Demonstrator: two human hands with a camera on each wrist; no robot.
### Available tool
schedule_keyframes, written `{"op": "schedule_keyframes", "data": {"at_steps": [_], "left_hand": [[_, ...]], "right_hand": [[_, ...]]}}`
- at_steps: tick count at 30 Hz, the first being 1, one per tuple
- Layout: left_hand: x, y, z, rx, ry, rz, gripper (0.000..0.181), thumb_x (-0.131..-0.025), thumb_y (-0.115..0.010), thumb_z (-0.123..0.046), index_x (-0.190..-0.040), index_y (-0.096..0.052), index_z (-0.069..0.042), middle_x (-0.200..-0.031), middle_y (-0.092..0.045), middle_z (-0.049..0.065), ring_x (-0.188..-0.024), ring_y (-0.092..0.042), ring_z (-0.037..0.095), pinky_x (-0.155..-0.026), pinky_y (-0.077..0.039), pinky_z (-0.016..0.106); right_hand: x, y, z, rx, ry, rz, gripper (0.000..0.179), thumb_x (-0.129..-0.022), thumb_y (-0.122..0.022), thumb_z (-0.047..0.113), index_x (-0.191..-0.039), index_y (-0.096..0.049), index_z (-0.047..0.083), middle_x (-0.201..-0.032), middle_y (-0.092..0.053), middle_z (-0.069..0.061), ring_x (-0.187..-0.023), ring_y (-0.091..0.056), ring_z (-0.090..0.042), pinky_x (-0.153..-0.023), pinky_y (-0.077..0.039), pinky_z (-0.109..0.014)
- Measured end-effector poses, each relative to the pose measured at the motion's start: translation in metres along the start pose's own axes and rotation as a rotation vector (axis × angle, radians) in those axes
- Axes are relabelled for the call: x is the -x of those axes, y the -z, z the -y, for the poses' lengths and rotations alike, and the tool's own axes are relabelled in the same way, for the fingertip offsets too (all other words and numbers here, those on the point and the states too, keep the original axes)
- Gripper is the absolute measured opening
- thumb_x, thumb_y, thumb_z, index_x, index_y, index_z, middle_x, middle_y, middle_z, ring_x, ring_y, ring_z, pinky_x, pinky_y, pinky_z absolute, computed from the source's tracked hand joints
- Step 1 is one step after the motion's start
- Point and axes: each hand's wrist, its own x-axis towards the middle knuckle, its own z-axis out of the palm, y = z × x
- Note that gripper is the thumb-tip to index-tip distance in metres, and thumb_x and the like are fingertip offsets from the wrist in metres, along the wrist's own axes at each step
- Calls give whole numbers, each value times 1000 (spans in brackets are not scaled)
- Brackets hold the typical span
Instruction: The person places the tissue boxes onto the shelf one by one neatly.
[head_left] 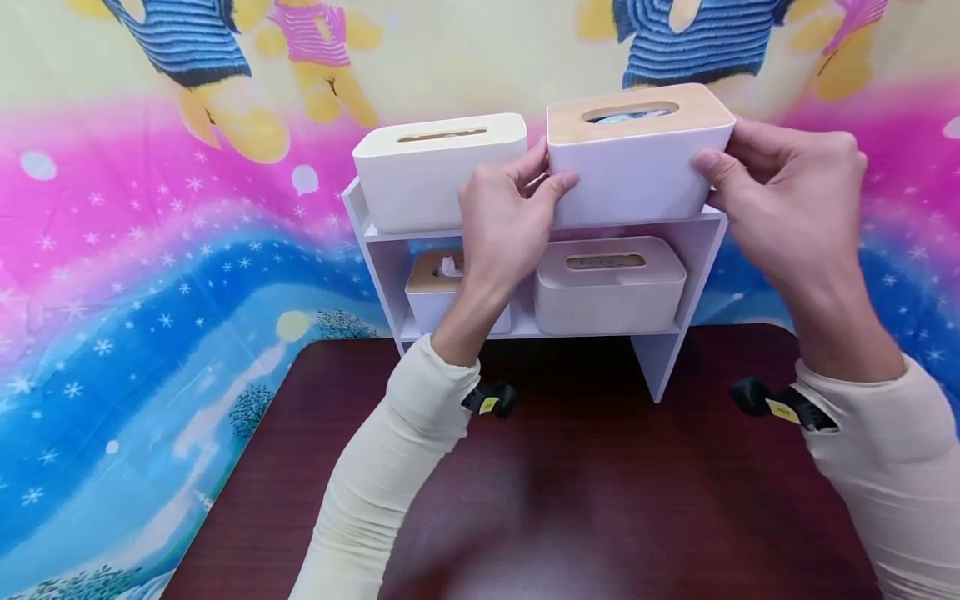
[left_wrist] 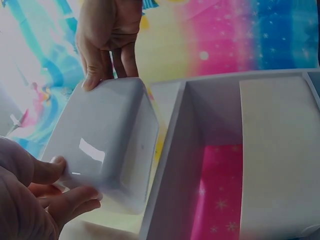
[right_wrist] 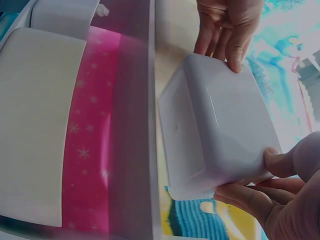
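Both hands hold a white tissue box with a wooden lid [head_left: 633, 179] by its two ends, at the upper tier of a white shelf [head_left: 686, 287]. My left hand [head_left: 510, 217] pinches its left end, thumb on the front face. On the right end, my right hand [head_left: 795, 187] grips with the thumb in front and fingers behind. Part of the box's underside [left_wrist: 142, 160] shows in the left wrist view, and it looks tilted there. Beside it on the upper tier stands a cream tissue box [head_left: 420, 187], close to the left hand's fingers.
On the lower tier sit a small wooden-lidded tissue box [head_left: 431, 304], partly behind the left wrist, and a beige tissue box [head_left: 611, 300]. The shelf stands at the back of a dark red-brown table [head_left: 570, 492]. Behind hangs a colourful printed cloth [head_left: 187, 250].
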Motion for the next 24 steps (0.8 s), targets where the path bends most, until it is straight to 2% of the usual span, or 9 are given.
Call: {"op": "schedule_keyframes", "data": {"at_steps": [6,12,24], "left_hand": [[-9,-12,4,-51,-10,-31,45,-95,-84,-14,-138,-72,-13,-127,-79,4,-114,-76,5,-94,-57,10],[-13,-22,8,-86,21,-53,46,-95,-84,-16,-139,-71,-13,-132,-76,4,-117,-75,7,-95,-57,11],[-18,-31,12,-159,13,-67,45,-97,-82,-18,-140,-70,-14,-131,-76,4,-118,-75,7,-96,-57,11]], "right_hand": [[-12,-7,-7,-31,-16,-14,39,-99,-78,27,-136,-70,35,-141,-70,-3,-127,-71,-19,-94,-57,-24],[-20,-14,-15,-36,-43,-34,40,-99,-76,27,-138,-68,35,-143,-68,-4,-129,-68,-23,-96,-56,-28],[-27,-24,-23,-49,-55,-79,39,-99,-76,24,-136,-69,33,-141,-69,-6,-128,-69,-21,-94,-58,-25]]}}
